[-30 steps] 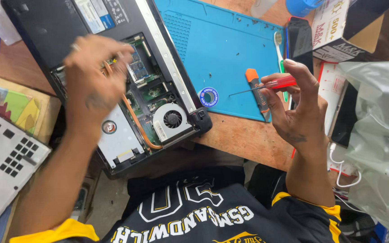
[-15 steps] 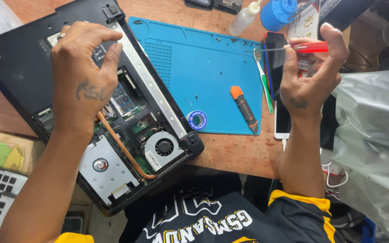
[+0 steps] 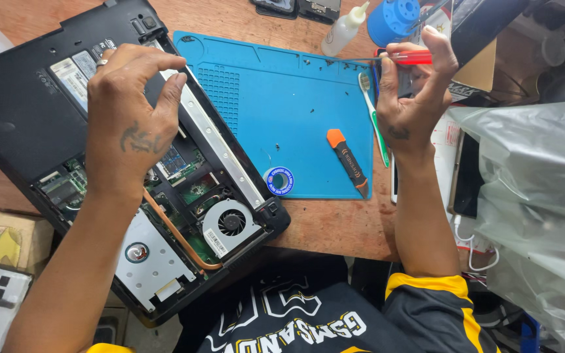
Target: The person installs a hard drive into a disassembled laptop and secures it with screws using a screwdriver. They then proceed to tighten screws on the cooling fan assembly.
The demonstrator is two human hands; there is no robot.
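At the 1 o'clock edge of the blue silicone mat (image 3: 276, 111), a red-handled screwdriver (image 3: 408, 58) is pinched in the closed grip of the right hand (image 3: 413, 98); its thin shaft runs toward 9 o'clock, and much of the handle is hidden by fingers. At 9 o'clock, the left hand (image 3: 129, 121) is curled over the opened black laptop (image 3: 27, 124), fingertips together; anything pinched there cannot be made out. The laptop's near corner overhangs the wooden counter (image 3: 328, 225).
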